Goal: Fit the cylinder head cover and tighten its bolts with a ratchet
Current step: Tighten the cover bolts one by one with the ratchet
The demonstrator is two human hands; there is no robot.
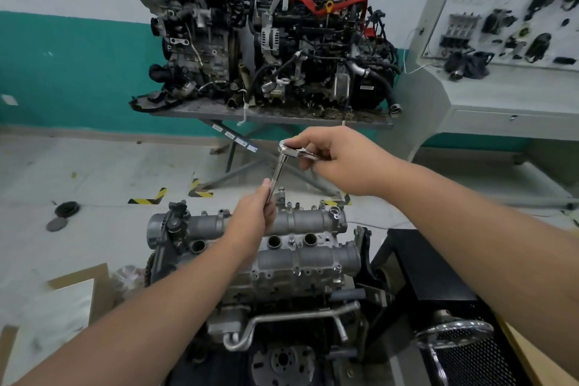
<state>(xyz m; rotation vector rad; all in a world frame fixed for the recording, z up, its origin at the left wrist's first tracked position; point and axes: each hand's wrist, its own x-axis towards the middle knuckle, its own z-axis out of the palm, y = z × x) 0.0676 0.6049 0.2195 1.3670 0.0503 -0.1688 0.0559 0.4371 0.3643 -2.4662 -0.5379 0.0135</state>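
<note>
Both hands on ratchet (289,152): right hand (338,160) above, left hand (255,213) below.

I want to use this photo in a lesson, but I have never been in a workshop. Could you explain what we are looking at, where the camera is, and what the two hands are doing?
There is one picture, taken by a camera worn on the person's head, looking forward and down along both bare arms.

In front of them stands an engine with its grey metal cylinder head cover on top, showing round openings and small bolts.

The right hand grips the handle of a shiny ratchet, a wrench for turning bolts. A long extension bar runs down from the ratchet's head towards the cover's far edge. The left hand holds the bar's lower part, its fingers curled round it; the bar's tip is hidden behind that hand.

Farther back, two more engines sit on a stand, and a parts board hangs on the right.
</note>
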